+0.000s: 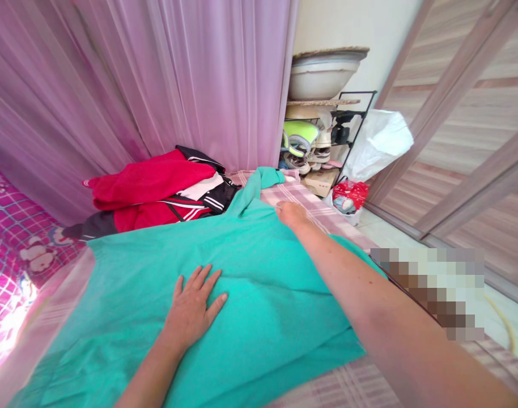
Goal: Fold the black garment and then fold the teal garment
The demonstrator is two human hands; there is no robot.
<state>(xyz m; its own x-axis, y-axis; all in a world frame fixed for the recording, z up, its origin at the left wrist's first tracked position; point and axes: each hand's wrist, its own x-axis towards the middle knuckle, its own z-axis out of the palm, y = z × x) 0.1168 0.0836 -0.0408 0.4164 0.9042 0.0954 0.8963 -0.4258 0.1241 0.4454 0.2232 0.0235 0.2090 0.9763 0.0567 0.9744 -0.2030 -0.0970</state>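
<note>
A green long-sleeved shirt (259, 300) lies spread over a bed with a pink-and-white checked sheet (280, 198). My left hand (195, 306) rests flat on the middle of the cloth, palm down, fingers spread. Farther off, my right hand (291, 214) is closed on the upper edge of the shirt, near the base of the sleeve that runs toward the far side. Its fingertips are partly hidden behind the hand. Wrinkles cross the fabric between both hands, and the right forearm covers part of the shirt.
Red and black clothes (152, 187) are heaped at the back left, against a purple curtain (191, 85). A shoe rack (348, 127) topped by a large basin (322, 76) stands beyond the bed. Wooden wardrobe doors (463, 124) line the right. A bright pink patterned cloth (12, 226) hangs at left.
</note>
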